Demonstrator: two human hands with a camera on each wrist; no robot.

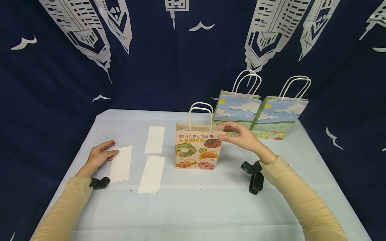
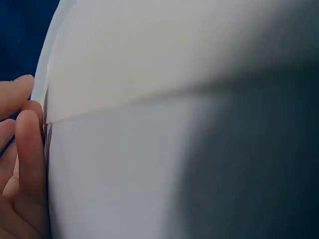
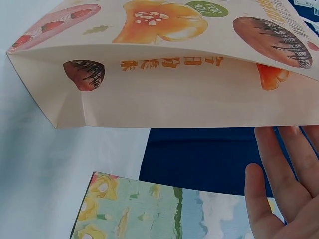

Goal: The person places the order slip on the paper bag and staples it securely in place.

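A small paper bag (image 1: 196, 150) printed with breads stands upright in mid-table, its two white rope handles raised. My right hand (image 1: 238, 134) holds its upper right side, thumb at the front edge and fingers toward the back. The right wrist view shows those fingers (image 3: 271, 164) fairly straight, their tips hidden at the bag's side panel. On the left, a white paper rectangle (image 1: 120, 164) lies on the table. The fingertips of my left hand (image 1: 98, 155) touch its upper left corner; close up, its fingers (image 2: 31, 154) are beside the sheet's edge.
Two more white paper rectangles, one farther back (image 1: 154, 139) and one nearer (image 1: 151, 174), lie left of the bread bag. Two landscape-printed bags, one (image 1: 238, 107) partly behind the other (image 1: 278, 117), stand at the back right. A dark blue patterned curtain (image 1: 175, 67) hangs behind the table.
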